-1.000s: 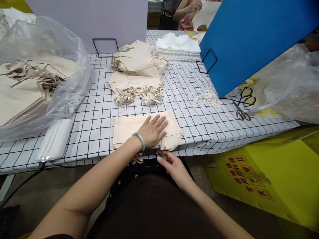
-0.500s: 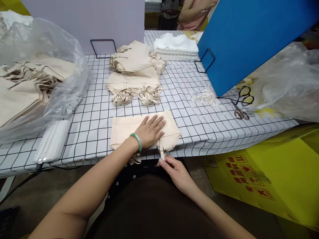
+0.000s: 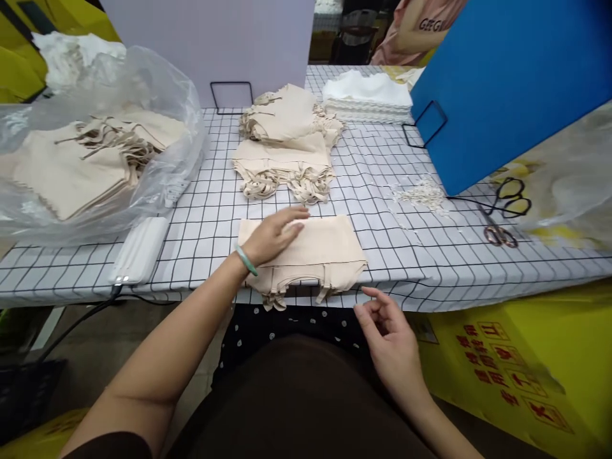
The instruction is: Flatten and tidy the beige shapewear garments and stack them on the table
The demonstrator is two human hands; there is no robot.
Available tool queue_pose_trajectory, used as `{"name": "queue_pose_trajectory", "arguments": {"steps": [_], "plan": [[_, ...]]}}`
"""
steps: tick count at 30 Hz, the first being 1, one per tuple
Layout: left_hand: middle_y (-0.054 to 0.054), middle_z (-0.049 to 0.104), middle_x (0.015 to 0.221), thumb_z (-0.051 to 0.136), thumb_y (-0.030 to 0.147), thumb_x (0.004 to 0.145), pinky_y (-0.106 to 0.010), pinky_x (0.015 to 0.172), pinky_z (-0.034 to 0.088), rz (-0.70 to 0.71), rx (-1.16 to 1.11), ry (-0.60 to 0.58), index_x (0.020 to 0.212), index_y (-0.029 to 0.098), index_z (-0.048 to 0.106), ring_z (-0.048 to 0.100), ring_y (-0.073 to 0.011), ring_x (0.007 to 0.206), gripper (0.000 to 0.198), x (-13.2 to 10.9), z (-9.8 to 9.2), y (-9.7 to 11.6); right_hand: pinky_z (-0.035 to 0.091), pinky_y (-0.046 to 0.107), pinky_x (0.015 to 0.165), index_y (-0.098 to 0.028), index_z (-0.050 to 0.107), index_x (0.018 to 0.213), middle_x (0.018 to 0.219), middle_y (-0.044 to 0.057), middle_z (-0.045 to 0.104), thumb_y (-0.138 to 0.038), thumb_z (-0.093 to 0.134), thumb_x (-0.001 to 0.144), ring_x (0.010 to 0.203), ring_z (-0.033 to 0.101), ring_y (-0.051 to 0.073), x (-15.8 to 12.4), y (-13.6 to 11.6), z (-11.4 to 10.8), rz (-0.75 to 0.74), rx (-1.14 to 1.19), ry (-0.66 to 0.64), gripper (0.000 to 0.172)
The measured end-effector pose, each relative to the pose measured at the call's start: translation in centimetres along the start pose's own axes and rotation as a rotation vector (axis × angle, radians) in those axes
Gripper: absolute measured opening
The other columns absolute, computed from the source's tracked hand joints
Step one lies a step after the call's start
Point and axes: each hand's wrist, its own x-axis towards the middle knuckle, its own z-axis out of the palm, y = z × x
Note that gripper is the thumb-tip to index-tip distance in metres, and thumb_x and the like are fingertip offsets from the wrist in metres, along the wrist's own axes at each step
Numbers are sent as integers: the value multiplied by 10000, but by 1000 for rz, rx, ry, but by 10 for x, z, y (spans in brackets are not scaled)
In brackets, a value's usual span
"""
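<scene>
Beige cloth bags (image 3: pixel 325 239) lie flat in a small stack at the table's front edge, their straps (image 3: pixel 324 282) towards me and partly over the edge. Above the left part of this stack is my left hand (image 3: pixel 271 237), fingers apart, a green bangle on the wrist; whether it touches the cloth I cannot tell. My right hand (image 3: pixel 389 325) is off the table's edge, right of the straps, with fingers loosely bent and apart and nothing in them. Farther back rests a bigger pile of beige bags (image 3: pixel 287 146) with bunched straps.
A clear plastic sack (image 3: pixel 184 153) of beige bags and a white power bank (image 3: pixel 141 248) are at left. White cloths (image 3: pixel 368 95), scraps (image 3: pixel 423 193), scissors (image 3: pixel 500 234) and a blue panel (image 3: pixel 502 83) stand right. A yellow box (image 3: pixel 549 344) is below. Another person (image 3: pixel 411 32) is behind.
My right hand has let go of the strap and moved right. My left hand has lifted from its flat press on the bags and shifted left. The view has turned left.
</scene>
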Motion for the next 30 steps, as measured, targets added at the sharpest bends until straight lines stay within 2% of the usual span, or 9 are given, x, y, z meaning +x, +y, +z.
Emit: {"name": "queue_pose_trajectory", "arguments": {"steps": [2,4,6,10,14,20,26,28,30], "plan": [[-100,699,1182,531,200,943,-411,1023,519,9,-15,126,1095,177,684,644,-197,1137,217,-22,-17,-2,453,282,641,-233,646,1036,769,4,572,-430,613,907,673,533,153,2,-16,15,-107,-7,-72,237],[-83,713,1035,557,137,892,-370,918,564,-4,-2,125,986,169,692,672,-184,1000,168,-46,-24,-4,446,278,651,-236,650,910,782,10,596,-369,573,940,687,549,151,5,-31,36,-230,-48,-223,157],[-75,704,983,546,84,856,-325,832,581,-29,-2,95,932,162,684,674,-170,933,176,-66,-23,-5,426,281,655,-232,634,837,790,14,612,-340,566,947,701,558,152,10,-42,61,-356,-164,-290,169],[-73,689,1028,532,38,806,-302,825,584,-34,21,65,919,169,663,666,-166,960,216,-84,-17,-8,364,319,653,-219,595,758,771,33,605,-464,658,877,709,536,185,23,-51,99,-562,-546,-157,280],[-77,683,1090,557,26,772,-363,921,569,3,112,-8,949,179,641,645,-195,1041,249,-85,-18,-8,342,345,676,-215,593,788,768,48,600,-480,648,860,712,516,205,31,-53,111,-650,-727,-67,280],[-85,681,1044,551,19,781,-391,895,565,37,163,42,930,182,623,643,-213,1008,233,-86,-10,-12,340,341,671,-224,557,731,733,28,597,-219,545,832,698,515,189,35,-60,111,-573,-701,-104,102],[-81,692,964,549,45,832,-365,855,557,26,106,143,833,176,627,642,-201,946,152,-83,0,-14,387,281,562,-241,553,708,673,-14,600,-296,553,783,611,542,158,48,-74,100,-103,-393,-320,93],[-69,695,943,560,63,845,-362,845,551,-11,77,153,804,181,621,636,-196,921,139,-81,0,-12,413,281,568,-243,562,799,684,-20,605,-354,554,808,595,550,155,50,-76,98,-108,-353,-306,111],[-60,696,927,573,78,852,-363,849,544,-51,53,152,784,186,615,633,-196,913,135,-79,-1,-11,436,291,602,-238,560,932,757,-7,626,-409,579,818,641,579,168,49,-76,99,-218,-387,-255,206]]}}
